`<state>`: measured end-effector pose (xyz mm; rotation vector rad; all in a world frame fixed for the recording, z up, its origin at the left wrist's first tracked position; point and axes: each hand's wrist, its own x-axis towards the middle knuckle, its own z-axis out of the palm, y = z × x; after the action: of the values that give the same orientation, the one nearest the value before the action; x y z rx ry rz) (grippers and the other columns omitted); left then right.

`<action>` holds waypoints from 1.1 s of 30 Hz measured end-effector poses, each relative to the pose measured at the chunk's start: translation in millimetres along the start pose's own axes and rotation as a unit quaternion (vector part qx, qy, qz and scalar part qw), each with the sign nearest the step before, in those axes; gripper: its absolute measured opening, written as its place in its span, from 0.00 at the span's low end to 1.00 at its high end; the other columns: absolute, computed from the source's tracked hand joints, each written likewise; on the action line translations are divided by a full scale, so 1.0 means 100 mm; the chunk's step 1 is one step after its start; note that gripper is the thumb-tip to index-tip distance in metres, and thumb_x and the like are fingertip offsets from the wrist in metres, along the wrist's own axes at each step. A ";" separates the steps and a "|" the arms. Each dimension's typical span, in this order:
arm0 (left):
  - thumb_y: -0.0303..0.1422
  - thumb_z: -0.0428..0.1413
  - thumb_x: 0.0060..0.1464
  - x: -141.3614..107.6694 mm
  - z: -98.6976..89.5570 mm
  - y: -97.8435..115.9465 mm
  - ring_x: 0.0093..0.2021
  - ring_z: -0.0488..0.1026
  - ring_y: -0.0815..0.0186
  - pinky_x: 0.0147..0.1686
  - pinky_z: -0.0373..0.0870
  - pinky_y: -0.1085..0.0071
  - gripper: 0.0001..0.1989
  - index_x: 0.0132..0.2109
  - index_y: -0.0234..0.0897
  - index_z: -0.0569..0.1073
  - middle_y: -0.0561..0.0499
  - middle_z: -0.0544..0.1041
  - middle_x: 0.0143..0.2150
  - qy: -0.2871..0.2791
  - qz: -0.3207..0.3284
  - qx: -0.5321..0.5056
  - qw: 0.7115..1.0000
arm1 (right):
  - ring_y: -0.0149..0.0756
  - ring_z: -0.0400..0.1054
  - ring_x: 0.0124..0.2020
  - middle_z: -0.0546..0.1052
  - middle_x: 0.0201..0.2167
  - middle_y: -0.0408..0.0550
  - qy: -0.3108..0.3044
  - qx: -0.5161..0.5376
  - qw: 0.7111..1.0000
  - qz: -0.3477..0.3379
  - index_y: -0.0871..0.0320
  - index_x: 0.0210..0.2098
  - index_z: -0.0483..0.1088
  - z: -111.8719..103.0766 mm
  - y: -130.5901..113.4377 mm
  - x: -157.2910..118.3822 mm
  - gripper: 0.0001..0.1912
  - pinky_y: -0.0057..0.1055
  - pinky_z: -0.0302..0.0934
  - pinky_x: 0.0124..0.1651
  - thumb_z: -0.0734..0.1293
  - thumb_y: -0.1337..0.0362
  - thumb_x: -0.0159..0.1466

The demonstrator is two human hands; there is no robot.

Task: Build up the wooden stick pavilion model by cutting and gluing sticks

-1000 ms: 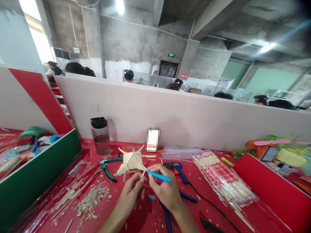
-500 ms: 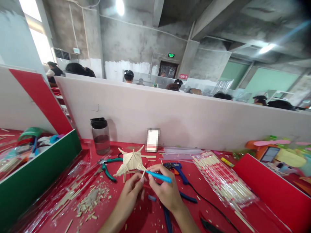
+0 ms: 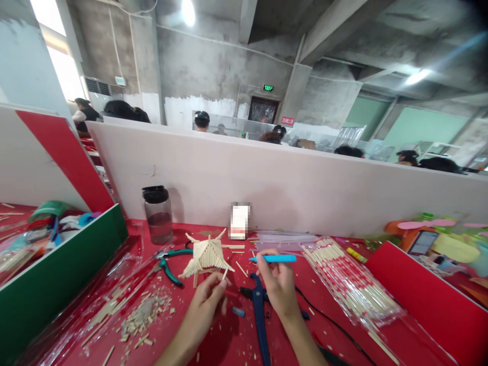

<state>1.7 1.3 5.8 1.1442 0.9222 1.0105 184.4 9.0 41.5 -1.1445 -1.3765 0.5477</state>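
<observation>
Between the thumb and fingers of my left hand [image 3: 209, 297] is a short wooden stick [image 3: 224, 274], upright and close to the front right corner of a roof-shaped model made of pale sticks [image 3: 208, 253]. My right hand [image 3: 278, 282] grips a light blue pen [image 3: 278, 258], its tip pointing left, apart from the stick and the model. Below that hand lie dark blue cutters [image 3: 259, 315]. A small blue cap [image 3: 238, 311] rests on the red table between my hands.
Green-handled pliers [image 3: 171, 272] and wood scraps [image 3: 143, 315] lie left. A bottle [image 3: 158, 218] and a blurred upright phone [image 3: 239, 221] stand by the white partition [image 3: 305, 193]. Bagged sticks [image 3: 351, 279] lie right. Green [image 3: 64, 264] and red [image 3: 427, 284] panels flank the table. People sit beyond.
My right hand has moved right and slightly up with the pen, away from the stick and the model's corner. The left hand stays in place.
</observation>
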 end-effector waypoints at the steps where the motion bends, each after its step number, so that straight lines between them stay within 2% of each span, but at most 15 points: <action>1: 0.56 0.56 0.54 0.00 0.00 0.00 0.16 0.51 0.75 0.18 0.43 0.78 0.24 0.36 0.38 0.67 0.61 0.63 0.16 -0.002 -0.004 0.002 1.000 | 0.35 0.69 0.29 0.74 0.28 0.45 0.005 -0.011 1.000 -0.003 0.58 0.37 0.70 -0.03 0.02 0.02 0.14 0.29 0.66 0.35 0.64 0.53 0.68; 4: 0.56 0.55 0.55 0.00 -0.01 -0.01 0.15 0.51 0.75 0.17 0.43 0.78 0.23 0.37 0.38 0.66 0.61 0.63 0.16 -0.007 -0.013 0.009 1.000 | 0.38 0.72 0.36 0.78 0.36 0.49 -0.014 -0.047 0.999 -0.009 0.58 0.41 0.73 -0.12 0.07 0.07 0.15 0.32 0.66 0.41 0.63 0.53 0.68; 7: 0.55 0.54 0.56 0.01 -0.01 -0.02 0.15 0.51 0.75 0.16 0.43 0.78 0.23 0.38 0.38 0.67 0.61 0.63 0.16 -0.013 -0.006 0.012 1.000 | 0.37 0.73 0.33 0.78 0.31 0.46 -0.117 -0.092 0.989 0.010 0.56 0.45 0.74 -0.18 0.06 0.07 0.15 0.30 0.65 0.38 0.60 0.56 0.70; 9: 0.55 0.53 0.56 0.01 -0.01 -0.02 0.14 0.50 0.75 0.16 0.43 0.78 0.23 0.37 0.38 0.66 0.62 0.63 0.16 -0.017 -0.007 0.011 1.000 | 0.37 0.73 0.33 0.79 0.31 0.45 -0.203 -0.136 0.970 0.005 0.55 0.47 0.75 -0.18 0.03 0.04 0.13 0.30 0.64 0.39 0.60 0.61 0.70; 11: 0.55 0.54 0.56 0.01 -0.01 -0.01 0.14 0.50 0.76 0.16 0.43 0.78 0.22 0.37 0.38 0.66 0.62 0.63 0.16 -0.017 -0.011 0.008 1.000 | 0.38 0.74 0.37 0.80 0.36 0.46 -0.272 -0.192 0.943 -0.013 0.54 0.46 0.75 -0.15 -0.02 -0.01 0.12 0.30 0.63 0.41 0.62 0.64 0.67; 13: 0.55 0.54 0.55 0.01 0.00 0.00 0.14 0.50 0.76 0.16 0.43 0.78 0.23 0.37 0.38 0.66 0.61 0.63 0.16 -0.016 -0.010 0.008 1.000 | 0.41 0.74 0.42 0.81 0.40 0.48 -0.317 -0.251 0.914 -0.028 0.52 0.46 0.75 -0.10 -0.06 -0.07 0.12 0.30 0.61 0.43 0.65 0.67 0.64; 16: 0.56 0.55 0.54 0.01 0.00 0.01 0.14 0.50 0.76 0.16 0.43 0.78 0.24 0.37 0.37 0.67 0.61 0.63 0.16 -0.015 -0.005 0.008 1.000 | 0.43 0.74 0.43 0.81 0.40 0.49 -0.360 -0.299 0.883 -0.033 0.51 0.46 0.75 -0.04 -0.12 -0.13 0.14 0.30 0.60 0.42 0.66 0.69 0.61; 18: 0.56 0.55 0.54 0.00 0.00 0.02 0.14 0.50 0.76 0.16 0.43 0.78 0.24 0.37 0.37 0.68 0.61 0.63 0.16 -0.015 -0.005 0.005 1.000 | 0.42 0.74 0.43 0.82 0.39 0.49 -0.376 -0.299 0.876 -0.034 0.50 0.45 0.75 -0.03 -0.15 -0.14 0.15 0.29 0.59 0.41 0.63 0.70 0.63; 22: 0.55 0.56 0.53 0.00 0.00 0.04 0.14 0.50 0.75 0.16 0.43 0.78 0.23 0.37 0.37 0.68 0.61 0.63 0.15 -0.012 -0.010 -0.003 1.000 | 0.40 0.74 0.43 0.81 0.39 0.46 -0.364 -0.283 0.887 -0.029 0.50 0.43 0.76 -0.07 -0.19 -0.11 0.19 0.28 0.59 0.43 0.60 0.75 0.61; 26: 0.53 0.56 0.54 0.00 0.00 0.02 0.15 0.51 0.75 0.16 0.44 0.78 0.22 0.37 0.37 0.68 0.61 0.63 0.16 -0.007 -0.011 0.001 1.000 | 0.38 0.72 0.37 0.80 0.34 0.45 -0.351 -0.271 0.896 -0.018 0.52 0.37 0.75 -0.09 -0.21 -0.07 0.11 0.28 0.59 0.42 0.63 0.72 0.61; 28: 0.52 0.56 0.55 0.00 0.00 0.01 0.15 0.51 0.75 0.17 0.44 0.79 0.21 0.36 0.37 0.68 0.61 0.63 0.16 -0.006 -0.010 0.006 1.000 | 0.38 0.71 0.38 0.79 0.35 0.45 -0.348 -0.269 0.898 -0.017 0.54 0.35 0.74 -0.12 -0.21 -0.06 0.08 0.28 0.59 0.42 0.63 0.70 0.63; 31: 0.52 0.55 0.56 0.00 0.00 0.01 0.16 0.52 0.75 0.17 0.45 0.79 0.20 0.36 0.37 0.68 0.60 0.63 0.17 -0.003 -0.005 0.015 1.000 | 0.36 0.71 0.41 0.78 0.38 0.45 -0.371 -0.263 0.890 -0.025 0.53 0.38 0.71 -0.19 -0.18 -0.07 0.11 0.27 0.59 0.43 0.60 0.73 0.64; 33: 0.52 0.55 0.56 -0.01 0.00 0.02 0.16 0.52 0.75 0.17 0.46 0.79 0.20 0.37 0.37 0.69 0.60 0.64 0.17 -0.003 -0.006 0.017 1.000 | 0.35 0.72 0.40 0.78 0.38 0.43 -0.364 -0.275 0.890 -0.029 0.51 0.41 0.70 -0.24 -0.14 -0.09 0.14 0.24 0.59 0.40 0.61 0.75 0.62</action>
<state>1.2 0.8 8.2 1.1687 0.9447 0.9847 200.8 -11.9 54.2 -1.4046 -2.3156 0.5892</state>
